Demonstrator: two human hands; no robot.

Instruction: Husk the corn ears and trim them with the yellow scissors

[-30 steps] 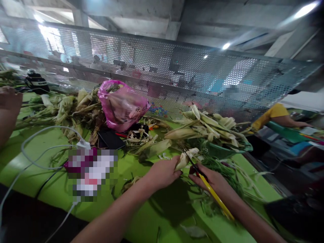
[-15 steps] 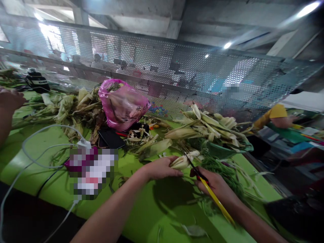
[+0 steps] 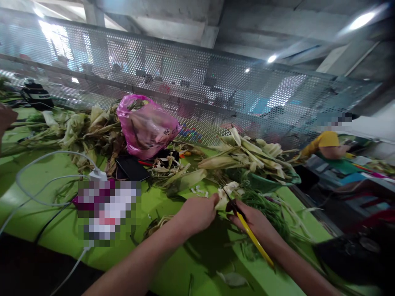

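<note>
My left hand [image 3: 197, 211] is closed on a pale, bunched corn husk [image 3: 227, 194], its thumb and fingertips at the near side. My right hand [image 3: 254, 222] grips a slim tool with a long yellow handle [image 3: 254, 238] and a thin dark tip; its exact kind is unclear. That tip lies across the husk in my left hand. Small white scraps [image 3: 200, 191] lie on the green table [image 3: 212, 263] behind my left hand. Beside my right hand spreads a heap of thin green strands [image 3: 262, 207].
Behind my hands are a pile of husks [image 3: 247, 154], a pink plastic bag [image 3: 148, 131] and a dark phone-like slab [image 3: 132, 168]. White cables [image 3: 46, 153] run left to a charger [image 3: 98, 176]. A perforated metal screen [image 3: 173, 74] borders the back. Another person's hand [image 3: 6, 117] is far left.
My left hand has turned and moved a little, so its back shows more. The husk in it now looks more bunched and shows less length. The tool tip stays at the husk.
</note>
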